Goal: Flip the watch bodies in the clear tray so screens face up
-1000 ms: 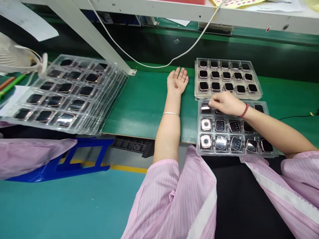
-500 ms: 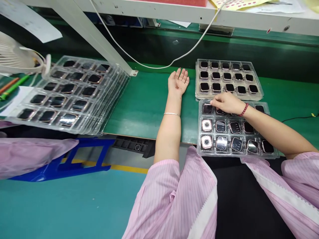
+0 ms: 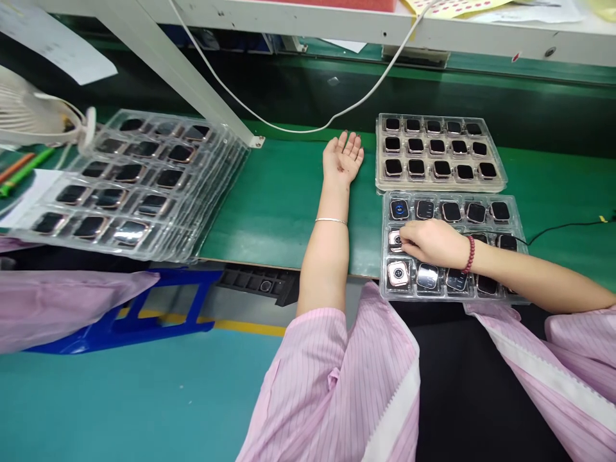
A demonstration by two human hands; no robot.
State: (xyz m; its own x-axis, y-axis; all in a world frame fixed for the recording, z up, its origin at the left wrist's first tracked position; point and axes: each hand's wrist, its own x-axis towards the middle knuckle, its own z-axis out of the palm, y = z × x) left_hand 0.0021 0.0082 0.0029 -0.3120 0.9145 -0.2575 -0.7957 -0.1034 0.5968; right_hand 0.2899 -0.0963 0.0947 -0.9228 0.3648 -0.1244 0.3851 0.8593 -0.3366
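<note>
My left hand (image 3: pixel 344 157) lies palm up on the green bench, fingers stretched out and holding nothing. Over the near clear plastic tray (image 3: pixel 384 250), my right hand (image 3: pixel 433 242) is closed, with thumb and fingertips at the edge of a smartwatch (image 3: pixel 395 240) in the left column's middle pocket. That watch lies back side up and is partly covered by the fingers. Below it, another smartwatch (image 3: pixel 398 273) also shows its back. At the tray's top left corner, a smartwatch (image 3: pixel 399 209) has a blue mark lit on its dark screen. My right hand hides some middle pockets.
Behind the near tray, a second tray (image 3: pixel 500 173) holds rows of dark watches. A tall stack of watch trays (image 3: pixel 192 231) stands at left, beside a white fan (image 3: pixel 29 106). A white cable (image 3: pixel 308 131) hangs from the shelf (image 3: pixel 289 14). Someone's pink sleeve (image 3: pixel 72 305) shows at left.
My right hand has come down from the tray's top row to the middle row. The top left watch is uncovered and shows a blue light. My left hand stays put.
</note>
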